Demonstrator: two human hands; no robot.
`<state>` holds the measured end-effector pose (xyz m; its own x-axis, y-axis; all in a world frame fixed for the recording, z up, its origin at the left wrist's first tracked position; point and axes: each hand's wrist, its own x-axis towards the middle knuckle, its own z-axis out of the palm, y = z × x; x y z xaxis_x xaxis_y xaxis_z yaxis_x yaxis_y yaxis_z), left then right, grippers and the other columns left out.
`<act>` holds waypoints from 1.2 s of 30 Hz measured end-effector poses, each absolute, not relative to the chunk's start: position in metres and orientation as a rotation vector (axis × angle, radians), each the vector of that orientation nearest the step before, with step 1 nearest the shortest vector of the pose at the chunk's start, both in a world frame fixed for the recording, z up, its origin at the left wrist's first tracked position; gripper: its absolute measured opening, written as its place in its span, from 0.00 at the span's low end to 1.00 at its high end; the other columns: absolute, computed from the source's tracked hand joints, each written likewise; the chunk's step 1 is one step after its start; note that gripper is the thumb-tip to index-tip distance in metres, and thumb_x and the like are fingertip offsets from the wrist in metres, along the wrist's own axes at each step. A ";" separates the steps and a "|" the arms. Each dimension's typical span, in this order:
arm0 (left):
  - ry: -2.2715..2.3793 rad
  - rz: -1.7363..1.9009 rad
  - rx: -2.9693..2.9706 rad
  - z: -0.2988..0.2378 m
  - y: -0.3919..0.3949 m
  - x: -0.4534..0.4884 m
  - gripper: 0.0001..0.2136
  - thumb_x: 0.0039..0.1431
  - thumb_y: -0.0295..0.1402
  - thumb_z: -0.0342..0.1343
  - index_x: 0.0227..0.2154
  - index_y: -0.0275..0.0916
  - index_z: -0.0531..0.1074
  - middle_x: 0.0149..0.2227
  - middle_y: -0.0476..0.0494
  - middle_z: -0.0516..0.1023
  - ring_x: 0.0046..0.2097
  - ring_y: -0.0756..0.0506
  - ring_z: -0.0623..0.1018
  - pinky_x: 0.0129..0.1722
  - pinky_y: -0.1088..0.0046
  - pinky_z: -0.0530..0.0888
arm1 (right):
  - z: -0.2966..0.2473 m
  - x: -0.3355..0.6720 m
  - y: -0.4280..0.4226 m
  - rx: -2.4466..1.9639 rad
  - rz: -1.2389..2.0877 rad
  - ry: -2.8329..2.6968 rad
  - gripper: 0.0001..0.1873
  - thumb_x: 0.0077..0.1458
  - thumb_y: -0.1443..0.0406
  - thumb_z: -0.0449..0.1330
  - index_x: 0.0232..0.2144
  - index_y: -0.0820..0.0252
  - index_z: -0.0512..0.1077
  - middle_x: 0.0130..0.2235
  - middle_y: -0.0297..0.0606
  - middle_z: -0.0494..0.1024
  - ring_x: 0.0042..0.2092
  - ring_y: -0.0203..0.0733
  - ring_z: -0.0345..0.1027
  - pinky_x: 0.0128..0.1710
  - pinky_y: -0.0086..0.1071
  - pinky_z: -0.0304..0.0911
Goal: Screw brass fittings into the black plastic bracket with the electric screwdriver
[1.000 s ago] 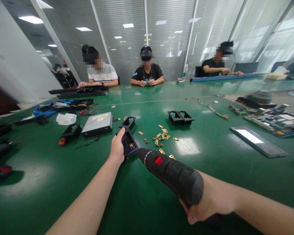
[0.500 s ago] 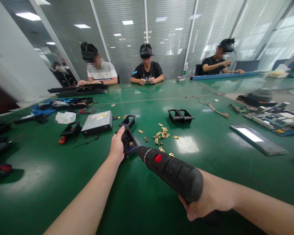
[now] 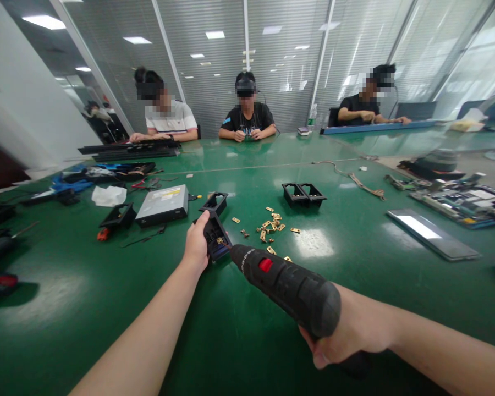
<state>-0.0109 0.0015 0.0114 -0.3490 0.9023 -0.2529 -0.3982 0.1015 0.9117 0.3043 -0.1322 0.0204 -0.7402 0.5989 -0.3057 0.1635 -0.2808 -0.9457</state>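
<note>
My left hand (image 3: 197, 242) grips a black plastic housing (image 3: 216, 235) by its left side, tilted so its hollow inside faces right. A small brass piece (image 3: 220, 241) shows inside it. My right hand (image 3: 338, 324) is wrapped round the handle of a black cordless screwdriver (image 3: 286, 286) with a red switch. Its bit points into the housing; whether it touches the brass piece I cannot tell. Just beyond lie several loose brass plates (image 3: 275, 224) and small screws (image 3: 245, 234). Another black housing (image 3: 215, 202) stands right behind the held one.
A pair of black housings (image 3: 304, 195) stands farther back. To the left are a grey disc drive (image 3: 163, 204), a black housing (image 3: 117, 215) and white tissue (image 3: 109, 196). A flat dark device (image 3: 433, 234) and circuit boards (image 3: 472, 201) lie right. Three people sit across the green table.
My hands, the housing and the screwdriver hold almost the same pose. Across the table, the person at right has lowered a raised hand toward the long blue bar.
</note>
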 end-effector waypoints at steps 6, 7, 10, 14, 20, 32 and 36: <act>1.264 1.509 0.571 0.009 0.002 -0.012 0.17 0.74 0.49 0.74 0.50 0.40 0.83 0.33 0.42 0.86 0.30 0.37 0.88 0.31 0.63 0.87 | 0.019 0.305 -0.132 -0.962 2.121 -1.656 0.34 0.33 0.67 0.91 0.40 0.54 0.80 0.31 0.25 0.88 0.26 0.36 0.76 0.26 0.27 0.69; 1.263 1.510 0.569 0.008 0.003 -0.013 0.18 0.74 0.49 0.75 0.50 0.40 0.83 0.33 0.42 0.87 0.30 0.37 0.88 0.32 0.62 0.88 | 0.020 0.305 -0.132 -0.959 2.123 -1.663 0.33 0.33 0.67 0.91 0.40 0.54 0.79 0.30 0.24 0.88 0.26 0.35 0.75 0.27 0.27 0.70; 1.262 1.507 0.566 0.008 0.003 -0.013 0.18 0.74 0.49 0.75 0.50 0.40 0.83 0.33 0.42 0.87 0.30 0.37 0.88 0.31 0.62 0.88 | 0.021 0.305 -0.131 -0.967 2.136 -1.656 0.34 0.33 0.66 0.91 0.40 0.54 0.79 0.30 0.24 0.87 0.25 0.35 0.74 0.27 0.28 0.69; 1.270 1.512 0.574 0.011 0.002 -0.011 0.15 0.76 0.48 0.73 0.48 0.40 0.82 0.33 0.41 0.87 0.29 0.38 0.88 0.30 0.64 0.87 | 0.021 0.305 -0.132 -0.971 2.132 -1.660 0.35 0.32 0.66 0.91 0.41 0.54 0.79 0.31 0.24 0.88 0.26 0.35 0.74 0.27 0.28 0.68; 1.274 1.498 0.566 0.011 0.002 -0.011 0.18 0.74 0.50 0.75 0.50 0.40 0.82 0.32 0.43 0.87 0.29 0.39 0.88 0.29 0.65 0.86 | 0.018 0.306 -0.132 -0.965 2.118 -1.643 0.34 0.33 0.67 0.91 0.41 0.54 0.80 0.31 0.25 0.88 0.27 0.36 0.75 0.27 0.27 0.69; 1.281 1.514 0.624 0.012 0.000 -0.010 0.15 0.75 0.47 0.71 0.45 0.40 0.81 0.31 0.41 0.86 0.29 0.38 0.87 0.29 0.66 0.85 | 0.020 0.305 -0.132 -0.950 2.111 -1.660 0.32 0.33 0.66 0.91 0.39 0.54 0.80 0.30 0.25 0.86 0.26 0.36 0.73 0.28 0.28 0.69; 1.294 1.508 0.624 0.012 0.001 -0.010 0.14 0.77 0.47 0.69 0.45 0.40 0.81 0.31 0.41 0.86 0.29 0.39 0.87 0.29 0.66 0.85 | 0.020 0.306 -0.132 -0.973 2.118 -1.650 0.34 0.32 0.68 0.90 0.40 0.54 0.79 0.30 0.25 0.87 0.25 0.36 0.73 0.27 0.29 0.69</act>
